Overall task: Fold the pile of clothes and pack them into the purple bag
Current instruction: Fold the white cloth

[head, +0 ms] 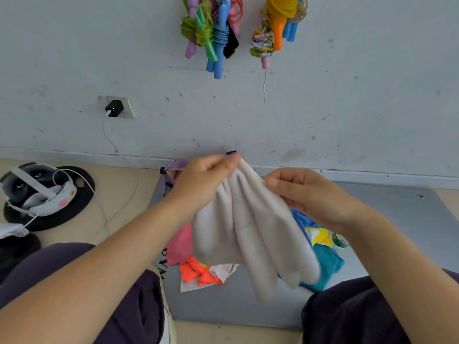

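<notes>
Dark purple trouser legs (74,289) fill the bottom corners, knees apart, framing a grey floor mat (236,304) where the work lies. Above them both forearms reach forward, holding up a cream, soft fleece-like garment (250,234) so that it hangs free and its shape can be found before folding. The left hand (206,180) pinches the top edge at its highest point, fingers curled tight on the cloth; the right hand (305,194) grips the same edge a little lower, its fingers wrapped behind the fabric, so how firmly it holds is hard to judge. Lifting the piece clear of the floor likely lets the folds drop out — it is still bunched into long pleats.

Under it lies the remaining pile: a pink cloth (180,244), a bright orange piece (198,271) on something white, and teal and blue garments (327,264) with a yellow patch. The lilac-purple bag (177,164) shows only as a strip behind the left hand, near the wall — its opening is hidden. Printed letters on the mat are cut off by the left leg, and a small green object beside the right wrist is too blocked to name.
</notes>
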Motion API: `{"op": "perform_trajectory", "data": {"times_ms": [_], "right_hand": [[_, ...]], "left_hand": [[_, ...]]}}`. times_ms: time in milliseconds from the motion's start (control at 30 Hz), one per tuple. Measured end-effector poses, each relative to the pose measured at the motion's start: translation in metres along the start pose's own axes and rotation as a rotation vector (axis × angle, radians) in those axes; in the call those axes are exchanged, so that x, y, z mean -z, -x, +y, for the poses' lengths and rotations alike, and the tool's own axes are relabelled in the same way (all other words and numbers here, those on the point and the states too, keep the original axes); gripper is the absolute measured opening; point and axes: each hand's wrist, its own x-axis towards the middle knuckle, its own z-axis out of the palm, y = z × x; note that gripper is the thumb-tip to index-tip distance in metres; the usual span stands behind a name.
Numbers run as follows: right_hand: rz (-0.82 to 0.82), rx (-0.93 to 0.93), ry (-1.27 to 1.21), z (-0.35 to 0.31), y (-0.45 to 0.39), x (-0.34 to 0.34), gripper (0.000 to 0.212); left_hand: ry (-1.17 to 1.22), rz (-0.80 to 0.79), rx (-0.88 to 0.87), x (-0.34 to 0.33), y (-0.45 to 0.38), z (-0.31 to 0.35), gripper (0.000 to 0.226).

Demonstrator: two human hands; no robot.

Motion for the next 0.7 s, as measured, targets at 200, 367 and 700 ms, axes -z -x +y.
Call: {"op": "perform_trajectory", "data": {"times_ms": [200, 367, 700], "right_hand": [[0.016, 0.020, 0.054, -0.004, 0.005, 0.003, 0.015], [-0.030, 0.062, 0.085, -0.003, 0.004, -0.012, 0.016], [0.048, 0.034, 0.176, -0.008, 0.008, 0.014, 0.023]], "left_hand": [[-0.031, 0.094, 0.023, 0.012, -0.007, 0.000, 0.030], [0.001, -0.446, -0.012, -0.010, 0.010, 0.002, 0.043], [0.071, 0.176, 0.077, 0.028, -0.018, -0.010, 0.016]]}}
